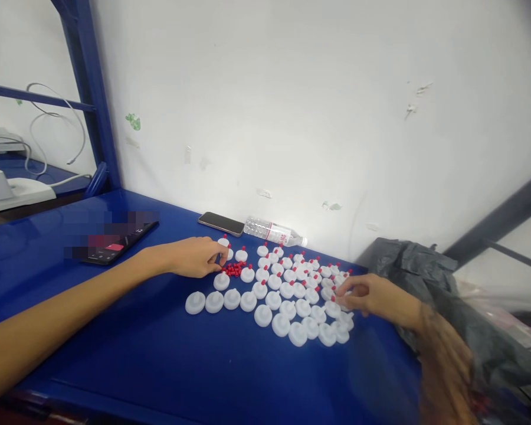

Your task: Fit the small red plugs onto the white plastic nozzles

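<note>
My left hand [199,257] reaches in from the left, thumb and fingers drawn together at the edge of a small pile of red tips [234,270]. Whatever lies between those fingertips is hidden. On the right, my right hand [365,294] has its fingers pinched together among the white nozzle caps, touching or just beside a white cap with a red tip [332,308]. What it grips there cannot be made out. Several white caps farther back carry red tips on their nozzles. The nearer rows are plain white caps [281,324] with bare nozzles.
Everything lies on a blue table [159,348] against a white wall. Behind the caps are a phone [221,224] and a clear plastic bottle [274,231] on its side. A dark tablet-like device [115,245] lies left. A grey plastic bag [407,260] bulges at the right edge.
</note>
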Tool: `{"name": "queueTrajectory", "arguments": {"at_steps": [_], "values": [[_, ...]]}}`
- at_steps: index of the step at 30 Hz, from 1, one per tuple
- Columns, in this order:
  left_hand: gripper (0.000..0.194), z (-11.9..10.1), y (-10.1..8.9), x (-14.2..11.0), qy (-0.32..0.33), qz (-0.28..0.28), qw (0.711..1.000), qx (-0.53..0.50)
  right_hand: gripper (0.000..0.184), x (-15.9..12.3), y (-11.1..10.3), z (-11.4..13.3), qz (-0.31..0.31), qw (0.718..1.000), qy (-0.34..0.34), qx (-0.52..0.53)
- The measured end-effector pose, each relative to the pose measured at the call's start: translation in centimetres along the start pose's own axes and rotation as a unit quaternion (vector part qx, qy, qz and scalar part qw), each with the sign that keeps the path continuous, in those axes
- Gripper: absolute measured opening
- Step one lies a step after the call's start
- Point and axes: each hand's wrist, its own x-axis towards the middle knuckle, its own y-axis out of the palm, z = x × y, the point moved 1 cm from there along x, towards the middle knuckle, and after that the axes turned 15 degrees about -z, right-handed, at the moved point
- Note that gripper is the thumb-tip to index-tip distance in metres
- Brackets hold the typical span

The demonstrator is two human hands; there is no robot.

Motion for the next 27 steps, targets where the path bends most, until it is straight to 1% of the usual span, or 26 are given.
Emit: {"name": "queueTrajectory", "arguments": {"at_steps": [3,8,10,11,13,15,16,17,20,21,24,27], "values": [[0.004,0.0,0.1,0.0,0.0,-0.005,1.0,-0.003,0.008,-0.1,0.3,-0.2,0.011,0.999,-0.01,0.04],[0.006,-0.3,-0.2,-0.1,-0.006,0.001,1.0,0.001,0.008,0.3,1.1,-0.3,0.031,0.997,-0.034,0.058],[0.007,-0.4,-0.3,-0.1,-0.007,0.001,1.0,0.005,0.006,0.3,1.0,-0.7,0.024,0.997,-0.029,0.065],[0.007,-0.4,-0.4,-0.1,-0.007,0.0,1.0,0.007,0.006,0.2,1.0,-1.0,0.017,0.997,-0.02,0.068],[0.009,-0.4,-0.4,-0.1,-0.008,-0.001,1.0,0.011,0.006,-0.2,1.0,-2.0,-0.027,0.998,0.006,0.065],[0.012,-0.4,-0.3,-0.1,-0.009,-0.001,1.0,0.014,0.014,-0.8,1.4,-3.2,-0.108,0.993,0.026,0.047],[0.014,-0.4,-0.2,-0.1,-0.01,-0.002,1.0,0.016,0.017,-1.0,1.7,-3.8,-0.137,0.989,0.031,0.037],[0.015,-0.4,-0.2,-0.1,-0.01,-0.002,1.0,0.017,0.019,-1.3,2.1,-4.4,-0.143,0.989,0.033,0.032],[0.018,-0.4,-0.1,-0.1,-0.007,-0.004,1.0,0.018,0.024,-1.6,3.1,-5.8,-0.113,0.993,0.037,0.02],[0.018,-0.4,-0.1,-0.1,-0.005,-0.002,1.0,0.017,0.025,-1.6,3.4,-6.1,-0.112,0.993,0.033,0.014],[0.014,-0.5,0.0,-0.1,0.001,0.002,1.0,0.007,0.028,-1.7,4.1,-6.5,-0.134,0.991,0.01,-0.006],[0.009,-0.3,0.1,0.0,0.006,-0.001,1.0,-0.001,0.028,-2.2,4.9,-6.5,-0.162,0.987,-0.009,-0.019]]}}
